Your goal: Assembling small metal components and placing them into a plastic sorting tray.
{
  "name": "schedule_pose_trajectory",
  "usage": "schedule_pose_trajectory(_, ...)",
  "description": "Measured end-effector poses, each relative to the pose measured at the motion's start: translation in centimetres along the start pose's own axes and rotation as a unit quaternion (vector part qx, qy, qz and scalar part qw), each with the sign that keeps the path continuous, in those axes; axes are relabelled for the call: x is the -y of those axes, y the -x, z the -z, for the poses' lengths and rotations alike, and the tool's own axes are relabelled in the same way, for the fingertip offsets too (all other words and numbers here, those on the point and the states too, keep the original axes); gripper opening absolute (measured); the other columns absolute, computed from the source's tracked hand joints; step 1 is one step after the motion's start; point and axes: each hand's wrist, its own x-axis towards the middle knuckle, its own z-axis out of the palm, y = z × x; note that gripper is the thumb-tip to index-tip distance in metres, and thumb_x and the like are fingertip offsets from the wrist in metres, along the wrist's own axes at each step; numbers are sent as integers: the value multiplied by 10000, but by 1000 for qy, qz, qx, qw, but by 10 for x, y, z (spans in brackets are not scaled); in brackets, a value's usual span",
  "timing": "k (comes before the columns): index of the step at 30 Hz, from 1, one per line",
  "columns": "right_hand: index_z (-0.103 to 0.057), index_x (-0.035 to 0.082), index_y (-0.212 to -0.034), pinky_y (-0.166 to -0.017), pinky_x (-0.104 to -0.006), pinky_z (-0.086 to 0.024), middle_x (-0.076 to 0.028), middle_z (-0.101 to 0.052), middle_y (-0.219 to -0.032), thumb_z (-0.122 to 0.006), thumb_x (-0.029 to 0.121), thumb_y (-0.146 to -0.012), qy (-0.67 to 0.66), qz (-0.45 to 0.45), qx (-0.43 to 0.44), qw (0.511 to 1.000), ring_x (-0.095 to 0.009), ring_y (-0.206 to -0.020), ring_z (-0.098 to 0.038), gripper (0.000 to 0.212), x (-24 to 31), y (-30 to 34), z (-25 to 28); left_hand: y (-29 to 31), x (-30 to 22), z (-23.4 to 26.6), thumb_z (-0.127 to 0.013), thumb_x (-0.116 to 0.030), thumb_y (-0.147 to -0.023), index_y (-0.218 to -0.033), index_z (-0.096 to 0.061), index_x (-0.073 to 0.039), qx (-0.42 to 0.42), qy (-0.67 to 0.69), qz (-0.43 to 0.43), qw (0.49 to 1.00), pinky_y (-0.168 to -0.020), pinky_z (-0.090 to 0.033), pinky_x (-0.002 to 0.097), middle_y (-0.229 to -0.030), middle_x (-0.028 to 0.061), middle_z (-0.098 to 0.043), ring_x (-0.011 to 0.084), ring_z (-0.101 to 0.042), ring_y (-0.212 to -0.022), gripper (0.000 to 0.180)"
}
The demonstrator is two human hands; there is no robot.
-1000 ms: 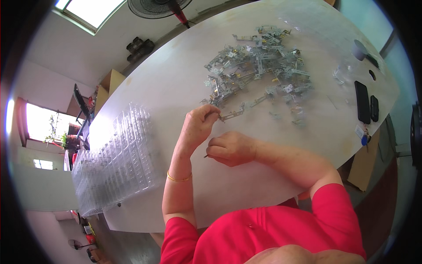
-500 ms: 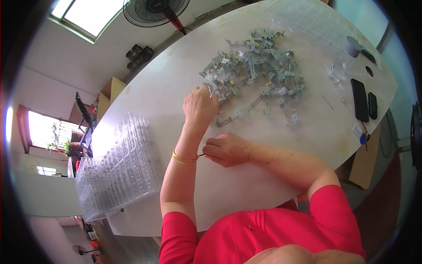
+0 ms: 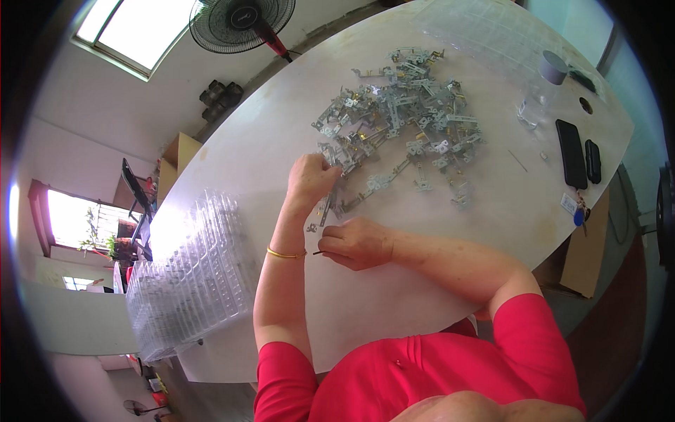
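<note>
the left hand (image 3: 309, 181) was stationed at the near-left edge of the heap of metal brackets (image 3: 404, 105). its thumb and fingers were drawn close together, a narrow gap at most; whether they gripped a part could not be told, the tips being partly hidden.

the item of interest, a slim metal strip (image 3: 326, 209), was located just below the left fingertips, on the side toward the wearer. its long axis ran from beneath those fingers down and slightly left, its near end in the gap between the two hands. a small bracket piece (image 3: 311, 228) was noted beside that end; whether the two were joined was not clear.

the right hand (image 3: 357, 243) was just below and right of the strip's near end, knuckles bent, fingers closed on a thin dark tool (image 3: 320, 252). the visible tip pointed left, across the line of the strip, near the bangle (image 3: 283, 254) on the left wrist. the left hand was judged nearer the strip's far end, the right nearer its near end.
</note>
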Motion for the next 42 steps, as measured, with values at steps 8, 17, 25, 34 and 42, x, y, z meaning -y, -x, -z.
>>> schedule_pose_trajectory(8, -546, 88, -939, -556, -417, -516, -91, -602, -917, -686, 151, -881, 3, -16, 30, 999, -300, -666, -652, 164, -1, 3, -5, 32, 3, 26, -754, -241, -753, -790, -710, 59, 74, 62, -26, 995, -557, -475, 346, -625, 106, -639, 165, -594, -581, 306)
schedule_pose_trajectory(17, -564, 93, -1091, -582, -435, -529, -106, -616, -954, -694, 120, -865, -46, -21, 42, 998, -321, -702, -666, 262, -6, 5, -13, -18, -81, 7, -711, -131, -804, -885, -698, -9, -149, -37, -210, 966, -764, -507, 399, -888, 127, -704, 308, -672, -829, 146)
schedule_pose_trajectory(25, -600, 39, -1137, -586, -434, -537, -164, -642, -995, -621, 133, -902, -59, -77, 86, 992, -320, -676, -671, 254, -5, 5, -13, -83, -111, -23, -634, 28, -744, -1027, -661, -84, -140, -266, -374, 878, -956, -403, 381, -1109, 31, -667, 240, -576, -1111, 305)
schedule_pose_trajectory(34, -542, 53, -1211, -636, -412, -549, -102, -630, -925, -641, 164, -907, 15, -71, 120, 990, -288, -750, -671, 338, -3, 5, -12, -99, -110, -33, -628, 63, -741, -996, -631, -92, -105, -280, -425, 854, -928, -421, 384, -1072, 37, -649, 234, -573, -1123, 298)
schedule_pose_trajectory(42, -564, 52, -1187, -592, -427, -538, -131, -642, -960, -633, 150, -898, -46, -56, 40, 997, -300, -678, -679, 313, -3, 4, -10, -82, -108, -29, -574, 67, -801, -1012, -596, -44, -49, -230, -409, 882, -835, -484, 478, -993, 150, -624, 361, -622, -945, 239)
